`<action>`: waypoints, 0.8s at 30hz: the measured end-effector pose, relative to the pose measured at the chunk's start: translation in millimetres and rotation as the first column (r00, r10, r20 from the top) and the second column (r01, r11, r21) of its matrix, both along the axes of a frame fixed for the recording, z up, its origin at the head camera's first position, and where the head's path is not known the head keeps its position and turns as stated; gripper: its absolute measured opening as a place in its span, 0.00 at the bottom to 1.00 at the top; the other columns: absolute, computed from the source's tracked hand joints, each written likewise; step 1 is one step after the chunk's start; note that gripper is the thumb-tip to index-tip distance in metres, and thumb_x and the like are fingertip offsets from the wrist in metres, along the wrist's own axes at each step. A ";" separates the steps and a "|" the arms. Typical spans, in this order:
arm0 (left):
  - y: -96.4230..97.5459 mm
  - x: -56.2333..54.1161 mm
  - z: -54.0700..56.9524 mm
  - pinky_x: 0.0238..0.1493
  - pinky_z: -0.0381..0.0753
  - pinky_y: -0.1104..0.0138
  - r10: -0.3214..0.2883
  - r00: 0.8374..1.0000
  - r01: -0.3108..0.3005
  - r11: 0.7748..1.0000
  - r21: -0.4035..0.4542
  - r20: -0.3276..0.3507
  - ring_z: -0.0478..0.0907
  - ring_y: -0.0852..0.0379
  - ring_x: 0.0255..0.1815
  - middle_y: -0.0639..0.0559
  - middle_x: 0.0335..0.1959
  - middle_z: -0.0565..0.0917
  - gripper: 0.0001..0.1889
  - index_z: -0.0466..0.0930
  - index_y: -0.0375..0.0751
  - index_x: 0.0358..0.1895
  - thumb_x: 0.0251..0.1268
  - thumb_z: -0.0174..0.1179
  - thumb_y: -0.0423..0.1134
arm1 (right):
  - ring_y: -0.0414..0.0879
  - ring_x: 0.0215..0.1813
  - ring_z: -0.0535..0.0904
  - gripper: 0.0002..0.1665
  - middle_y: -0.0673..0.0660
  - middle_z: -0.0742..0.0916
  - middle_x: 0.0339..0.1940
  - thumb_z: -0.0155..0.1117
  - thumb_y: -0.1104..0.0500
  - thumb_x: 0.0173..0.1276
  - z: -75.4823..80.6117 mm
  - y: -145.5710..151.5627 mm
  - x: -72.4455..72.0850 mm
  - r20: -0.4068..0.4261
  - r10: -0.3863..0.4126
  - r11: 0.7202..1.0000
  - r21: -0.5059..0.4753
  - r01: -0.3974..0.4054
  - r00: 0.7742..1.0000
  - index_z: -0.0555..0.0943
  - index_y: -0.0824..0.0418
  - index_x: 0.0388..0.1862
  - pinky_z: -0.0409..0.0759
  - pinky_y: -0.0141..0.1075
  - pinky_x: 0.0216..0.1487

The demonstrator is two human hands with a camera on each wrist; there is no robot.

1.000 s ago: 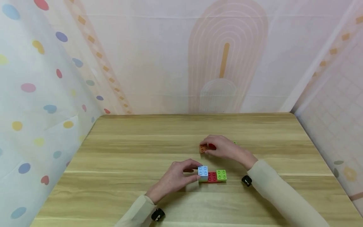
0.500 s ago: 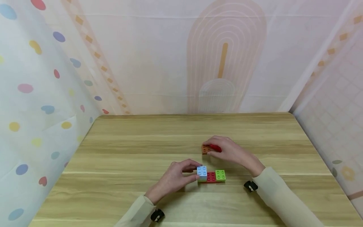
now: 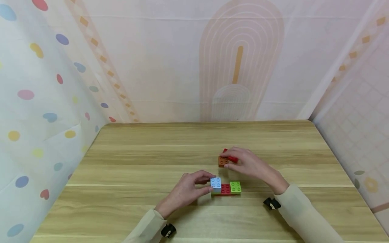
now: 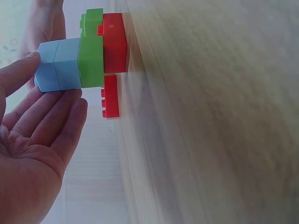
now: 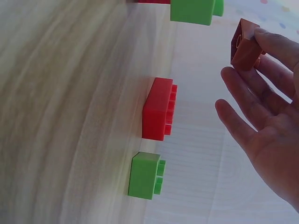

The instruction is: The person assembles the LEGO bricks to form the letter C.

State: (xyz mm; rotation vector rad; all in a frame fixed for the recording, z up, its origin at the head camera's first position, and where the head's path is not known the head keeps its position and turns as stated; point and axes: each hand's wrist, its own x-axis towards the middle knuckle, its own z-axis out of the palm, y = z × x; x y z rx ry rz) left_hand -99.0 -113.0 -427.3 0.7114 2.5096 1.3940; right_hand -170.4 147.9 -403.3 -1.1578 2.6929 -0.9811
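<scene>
My left hand [image 3: 188, 190] pinches light blue bricks [image 4: 58, 65] between thumb and fingers. These sit stacked on a green brick [image 4: 91, 61], which stands on one end of a long red brick [image 3: 226, 189]. A second green brick [image 3: 235, 187] sits on that base's other end. My right hand [image 3: 249, 163] holds an orange-brown brick [image 5: 246, 44] by its sides, raised off the table with its hollow underside showing in the right wrist view. A loose red brick [image 5: 159, 109] lies on the table beneath that hand, partly hidden by it in the head view.
A loose green brick [image 5: 144, 176] lies beside the loose red one in the right wrist view; the right hand hides it in the head view. The wooden table [image 3: 136, 152] is bordered by printed cloth walls [image 3: 158, 67] at the back and sides.
My right hand has moved right and slightly nearer with the orange-brown brick, and more of the loose red brick shows behind it. My left hand has stayed at the stacked bricks.
</scene>
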 end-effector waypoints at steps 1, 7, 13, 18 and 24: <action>0.1 -0.1 -0.1 0.54 0.80 0.67 0.000 1.000 0.000 1.000 0.000 -0.001 0.82 0.57 0.53 0.57 0.52 0.85 0.17 0.81 0.48 0.56 0.66 0.67 0.43 | 0.50 0.54 0.79 0.23 0.53 0.83 0.56 0.66 0.52 0.71 0.3 0.6 1.1 0.001 -0.006 1.000 -0.001 0.006 1.000 0.80 0.57 0.62 0.80 0.48 0.53; 0.4 -0.3 -0.8 0.54 0.81 0.64 0.000 1.000 0.000 1.000 0.007 0.002 0.82 0.57 0.53 0.56 0.52 0.85 0.17 0.81 0.48 0.56 0.66 0.67 0.43 | 0.49 0.56 0.79 0.24 0.53 0.84 0.55 0.65 0.50 0.72 1.3 4.1 6.4 -0.012 -0.004 1.000 -0.028 0.004 1.000 0.79 0.58 0.63 0.79 0.49 0.56; 0.1 0.0 -2.2 0.54 0.81 0.64 0.001 1.000 -0.001 1.000 0.004 0.012 0.82 0.55 0.54 0.58 0.52 0.84 0.17 0.81 0.50 0.57 0.66 0.66 0.44 | 0.49 0.56 0.80 0.24 0.52 0.84 0.56 0.66 0.50 0.71 3.7 5.1 13.8 -0.025 -0.001 0.999 -0.048 0.000 1.000 0.80 0.58 0.62 0.80 0.49 0.56; 0.0 -0.4 -2.4 0.54 0.80 0.65 -0.002 1.000 0.002 1.000 0.012 0.014 0.82 0.56 0.54 0.58 0.52 0.84 0.16 0.81 0.49 0.56 0.67 0.66 0.44 | 0.49 0.59 0.78 0.24 0.51 0.83 0.57 0.67 0.49 0.70 5.8 5.7 19.4 -0.041 -0.011 0.999 -0.047 0.009 0.999 0.81 0.55 0.61 0.78 0.51 0.58; -0.7 -0.2 -1.8 0.54 0.80 0.66 0.002 1.000 -0.002 1.000 0.011 0.011 0.82 0.55 0.54 0.57 0.52 0.84 0.16 0.81 0.48 0.56 0.67 0.66 0.43 | 0.50 0.62 0.77 0.23 0.50 0.83 0.58 0.67 0.50 0.69 9.5 4.8 25.6 -0.052 -0.003 0.999 -0.053 0.000 0.999 0.81 0.54 0.61 0.75 0.56 0.60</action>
